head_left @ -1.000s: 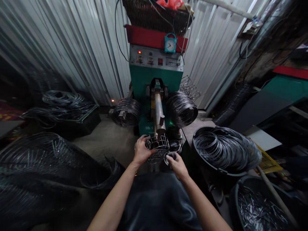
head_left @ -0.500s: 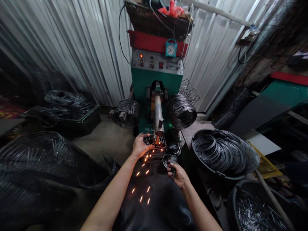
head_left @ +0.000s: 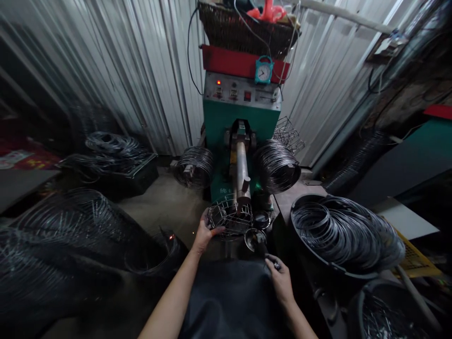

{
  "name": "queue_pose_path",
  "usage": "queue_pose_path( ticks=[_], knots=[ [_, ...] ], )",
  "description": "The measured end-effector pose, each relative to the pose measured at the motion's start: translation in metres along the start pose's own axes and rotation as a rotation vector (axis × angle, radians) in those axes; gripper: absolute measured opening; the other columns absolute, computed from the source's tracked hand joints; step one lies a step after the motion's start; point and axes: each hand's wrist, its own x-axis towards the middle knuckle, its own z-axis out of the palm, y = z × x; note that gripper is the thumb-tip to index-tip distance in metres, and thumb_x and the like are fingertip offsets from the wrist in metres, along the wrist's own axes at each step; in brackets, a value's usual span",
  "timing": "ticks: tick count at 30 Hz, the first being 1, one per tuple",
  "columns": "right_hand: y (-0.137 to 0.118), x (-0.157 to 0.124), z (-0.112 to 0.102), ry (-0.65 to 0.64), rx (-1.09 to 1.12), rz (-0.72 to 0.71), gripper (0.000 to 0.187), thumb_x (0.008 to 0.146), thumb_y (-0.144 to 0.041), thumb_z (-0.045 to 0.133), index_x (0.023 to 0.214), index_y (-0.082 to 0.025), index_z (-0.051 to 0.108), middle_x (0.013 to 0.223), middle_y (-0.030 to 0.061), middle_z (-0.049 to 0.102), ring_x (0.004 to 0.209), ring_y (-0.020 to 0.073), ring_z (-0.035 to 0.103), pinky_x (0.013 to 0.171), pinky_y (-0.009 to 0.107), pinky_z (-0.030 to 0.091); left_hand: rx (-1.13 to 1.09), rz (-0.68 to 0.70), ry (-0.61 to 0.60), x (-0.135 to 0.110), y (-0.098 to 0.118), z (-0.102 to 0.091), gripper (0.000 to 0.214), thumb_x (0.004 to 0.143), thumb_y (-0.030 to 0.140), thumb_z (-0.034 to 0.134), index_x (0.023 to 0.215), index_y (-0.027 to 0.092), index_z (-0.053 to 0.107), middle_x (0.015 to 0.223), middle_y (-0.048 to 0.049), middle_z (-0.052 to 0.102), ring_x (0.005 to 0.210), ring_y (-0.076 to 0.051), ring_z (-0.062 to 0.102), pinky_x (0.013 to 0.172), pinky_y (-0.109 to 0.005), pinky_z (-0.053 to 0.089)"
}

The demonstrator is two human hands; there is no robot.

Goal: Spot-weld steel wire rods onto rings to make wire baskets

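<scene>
My left hand (head_left: 204, 234) grips the near left side of a round wire basket (head_left: 226, 217), thumb toward its middle. The basket sits under the thick metal arm (head_left: 243, 169) of a green machine (head_left: 243, 110), and the arm's end overlaps it in view; contact cannot be made out. My right hand (head_left: 281, 278) is closed at the lower right, fingers pinched around a small shiny piece too small to name. Just beyond those fingers is a small round metal dish (head_left: 250, 239) with a dark part at its right. Another dark ring-shaped dish (head_left: 262, 219) lies behind it.
Wire coils flank the machine, left (head_left: 194, 167) and right (head_left: 277, 165). A black tub (head_left: 294, 226) of wire rings stands right, with a bucket (head_left: 356, 306) of metal pieces nearer. Rolled wire mesh (head_left: 70, 226) lies left. A faint spark glows near it.
The spray of sparks has stopped, leaving stray glints at left. My right hand has drawn back from the dish. My left hand has shifted lower on the basket. The view has swung slightly left.
</scene>
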Motion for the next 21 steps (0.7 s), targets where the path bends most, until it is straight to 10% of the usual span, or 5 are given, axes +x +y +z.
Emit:
queue_pose_path(
  ticks=[5, 9, 14, 21],
  knots=[
    [0.009, -0.006, -0.013, -0.154, -0.474, -0.271, 0.024, 0.073, -0.037, 0.057, 0.080, -0.018, 0.071, 0.081, 0.0104, 0.069, 0.078, 0.0251, 0.064, 0.072, 0.035, 0.049, -0.030, -0.011, 0.003, -0.011, 0.001, -0.005, 0.095, 0.047, 0.031, 0.082, 0.128, 0.020, 0.035, 0.127, -0.0104, 0.050, 0.116, -0.026, 0.051, 0.099, -0.038, 0.041],
    [-0.029, -0.015, -0.006, -0.275, -0.521, -0.348, 0.024, 0.078, -0.034, 0.052, 0.083, -0.018, 0.069, 0.082, 0.0097, 0.070, 0.078, 0.0232, 0.065, 0.070, 0.032, 0.050, 0.047, 0.015, -0.018, -0.040, 0.000, -0.013, 0.097, 0.047, 0.035, 0.081, 0.129, 0.019, 0.031, 0.124, -0.0118, 0.050, 0.115, -0.027, 0.051, 0.096, -0.040, 0.042],
    [-0.103, -0.035, 0.024, -0.528, -0.728, -0.417, 0.022, 0.076, -0.023, 0.057, 0.097, -0.021, 0.062, 0.088, 0.0046, 0.070, 0.082, 0.0198, 0.065, 0.070, 0.026, 0.046, 0.628, 0.291, -0.071, -0.080, 0.035, 0.001, 0.092, 0.047, 0.034, 0.078, 0.128, 0.019, 0.036, 0.123, -0.0116, 0.046, 0.116, -0.030, 0.046, 0.098, -0.045, 0.038],
    [-0.131, -0.024, 0.064, -0.377, -1.110, -0.389, 0.023, 0.075, -0.019, 0.058, 0.097, -0.019, 0.055, 0.084, 0.0067, 0.069, 0.078, 0.0222, 0.064, 0.061, 0.024, 0.040, 1.228, 0.481, -0.158, -0.097, 0.081, 0.033, 0.087, 0.050, 0.030, 0.073, 0.129, 0.018, 0.038, 0.120, -0.0134, 0.047, 0.113, -0.032, 0.043, 0.098, -0.048, 0.032]
  ],
)
